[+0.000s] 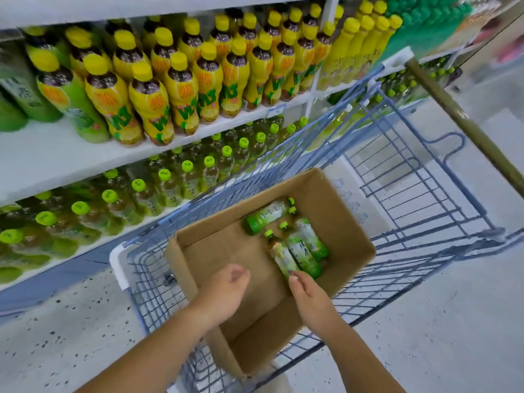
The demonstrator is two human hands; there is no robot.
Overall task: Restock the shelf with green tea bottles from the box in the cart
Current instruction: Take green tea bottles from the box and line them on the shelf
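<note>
Floor: pale speckled stuff (56, 336), runs under everything, looks like a shop aisle.
Shelf: white boards (42, 160) along the left side, stacked in tiers.
Upper tier: packed with yellow-capped bottles (181, 92), a few green-wrapped ones at its left end.
Lower tier: rows of green-capped bottles (136, 194), standing upright, filling the board edge to edge.
Cart: blue wire cart (147, 290) parked just beside the shelf, olive handle bar (453, 109) off to the far right.
Box: open cardboard box (226, 251) sitting in the cart, turned corner-on, its left half bare.
Left hand: left hand (224, 293) hangs over the bare left part of the box, fingers loosely curled, gripping nothing, well apart from the bottles.
Tea: four green tea bottles (300, 251) lying flat toward the box's right corner. Three lie side by side along the right wall, and one lies crosswise beyond them by the far wall.
Right hand: right hand (309, 296) sits at the near end of that trio, fingertips bunched together and touching the base of the leftmost bottle. Can't tell if it's actually pinching it or just touching.
</note>
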